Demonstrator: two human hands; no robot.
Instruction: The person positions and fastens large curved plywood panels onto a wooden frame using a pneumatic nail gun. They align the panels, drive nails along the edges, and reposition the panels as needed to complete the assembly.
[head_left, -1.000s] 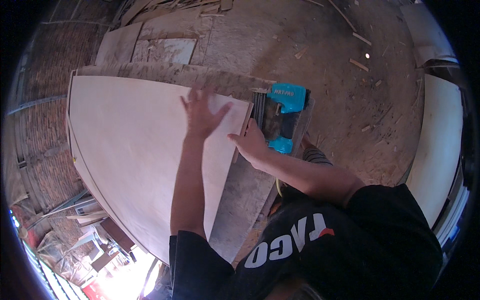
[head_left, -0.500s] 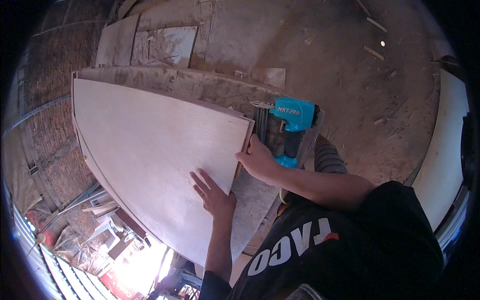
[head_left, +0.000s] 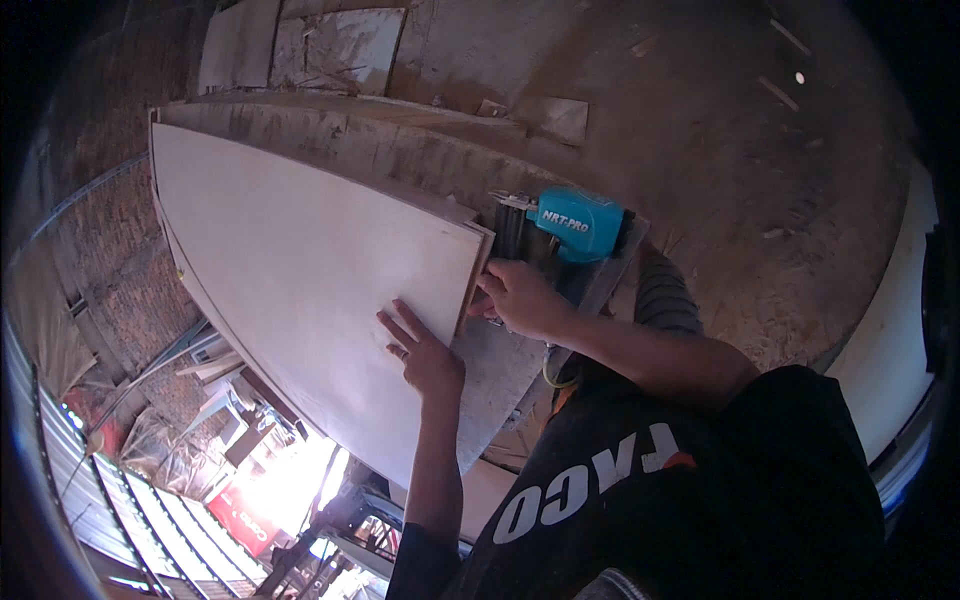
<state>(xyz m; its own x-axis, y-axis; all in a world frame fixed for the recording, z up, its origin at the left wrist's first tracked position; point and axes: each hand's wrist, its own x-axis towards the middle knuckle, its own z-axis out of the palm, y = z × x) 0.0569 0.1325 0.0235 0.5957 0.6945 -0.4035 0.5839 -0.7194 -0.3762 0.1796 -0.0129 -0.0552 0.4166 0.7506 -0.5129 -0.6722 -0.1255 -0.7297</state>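
Observation:
A large pale plywood sheet (head_left: pixel 300 270) lies on a dusty grey board (head_left: pixel 400 150). My left hand (head_left: pixel 425 355) rests flat on the sheet near its right edge, fingers spread. At that right edge, my right hand (head_left: pixel 520 298) grips the handle of a blue and black nail gun (head_left: pixel 565 235), whose black nose touches the sheet's edge. A yellow hose (head_left: pixel 550 372) runs down from the tool past my forearm.
Sawdust covers the ground (head_left: pixel 700 130) beyond the board. Pale flat boards (head_left: pixel 330 45) lie at the top. A white panel (head_left: pixel 890 330) curves along the right rim. Brick wall (head_left: pixel 110 250) and metal framing (head_left: pixel 200 360) show at the left, far below.
My left hand slid down the sheet from near its far right corner toward me. The right hand stayed on the nail gun at the sheet's edge.

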